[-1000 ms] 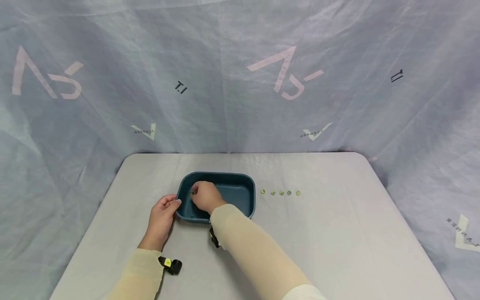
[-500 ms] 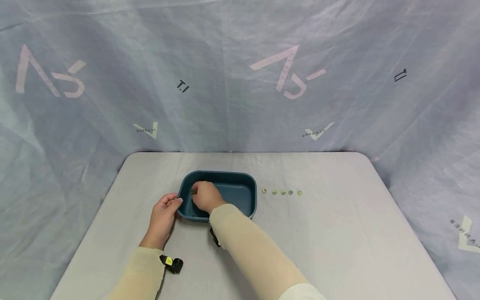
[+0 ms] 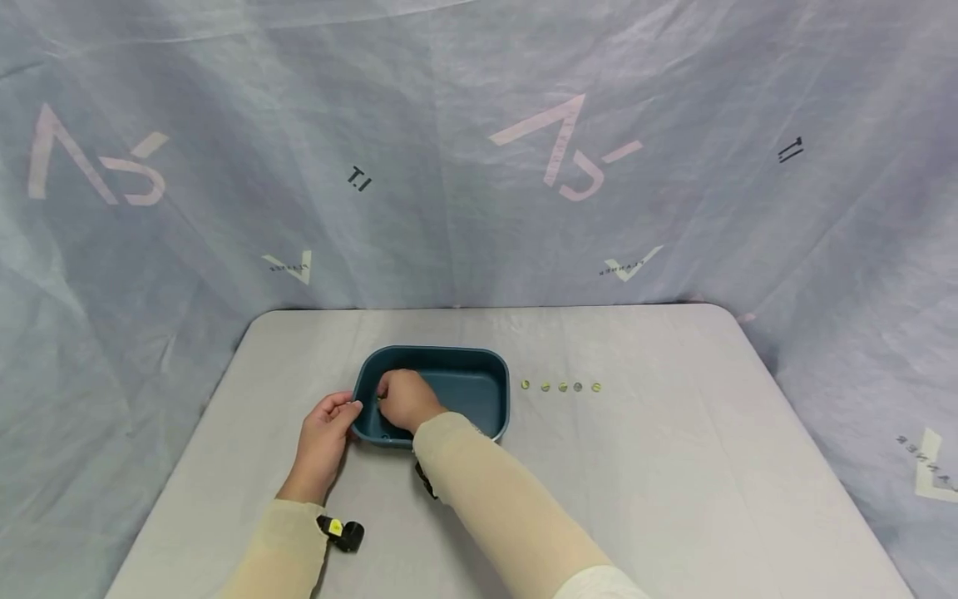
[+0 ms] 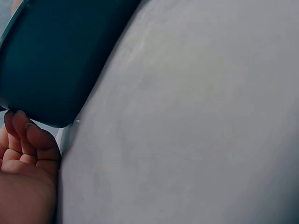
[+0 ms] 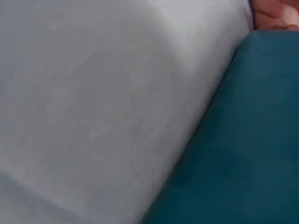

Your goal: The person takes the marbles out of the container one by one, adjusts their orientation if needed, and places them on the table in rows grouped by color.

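Pinches left rim of tray (image 3: 479,398) near far edge of surface (image 3: 674,466) with left hand (image 3: 322,434), presumably against sliding; reaches inside with right hand (image 3: 407,401), cannot tell if gripping.

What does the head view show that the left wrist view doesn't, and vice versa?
Only the head view: five round pieces beside the bin, the bin's inside and, clearly, the right hand in it.
Only the left wrist view: the bin's outer wall broadside and the palm side of the left hand.
Both: bin, left hand, table.

Draped booth (image 3: 90,333): printed cloth (image 3: 449,166), table (image 3: 674,466)
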Demonstrator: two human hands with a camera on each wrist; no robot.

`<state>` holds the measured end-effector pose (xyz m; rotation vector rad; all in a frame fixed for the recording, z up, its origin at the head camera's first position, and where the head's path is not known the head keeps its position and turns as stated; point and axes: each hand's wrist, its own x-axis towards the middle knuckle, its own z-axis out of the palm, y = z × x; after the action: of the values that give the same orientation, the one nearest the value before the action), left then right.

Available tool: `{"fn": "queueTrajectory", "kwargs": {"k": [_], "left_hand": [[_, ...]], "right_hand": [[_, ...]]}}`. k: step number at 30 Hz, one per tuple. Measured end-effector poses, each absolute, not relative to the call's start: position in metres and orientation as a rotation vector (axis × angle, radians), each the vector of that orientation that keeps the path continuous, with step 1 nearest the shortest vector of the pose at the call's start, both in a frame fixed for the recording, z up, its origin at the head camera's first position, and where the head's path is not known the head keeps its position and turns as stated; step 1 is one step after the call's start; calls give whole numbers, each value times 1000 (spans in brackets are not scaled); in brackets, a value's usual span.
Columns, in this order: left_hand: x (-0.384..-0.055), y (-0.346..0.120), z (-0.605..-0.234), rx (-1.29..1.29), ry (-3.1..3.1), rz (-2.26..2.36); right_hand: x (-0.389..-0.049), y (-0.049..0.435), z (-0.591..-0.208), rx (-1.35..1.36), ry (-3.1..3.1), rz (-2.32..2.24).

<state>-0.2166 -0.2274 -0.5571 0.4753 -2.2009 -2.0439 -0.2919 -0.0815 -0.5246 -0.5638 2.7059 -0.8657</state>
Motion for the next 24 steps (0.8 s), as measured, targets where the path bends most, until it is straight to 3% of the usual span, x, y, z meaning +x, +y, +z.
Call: {"fn": "queueTrajectory", "kwargs": {"k": [24], "left_hand": [[-218, -227, -560, 502, -2215, -2008]], "right_hand": [[-295, -79, -524, -567, 2637, -936]]}}
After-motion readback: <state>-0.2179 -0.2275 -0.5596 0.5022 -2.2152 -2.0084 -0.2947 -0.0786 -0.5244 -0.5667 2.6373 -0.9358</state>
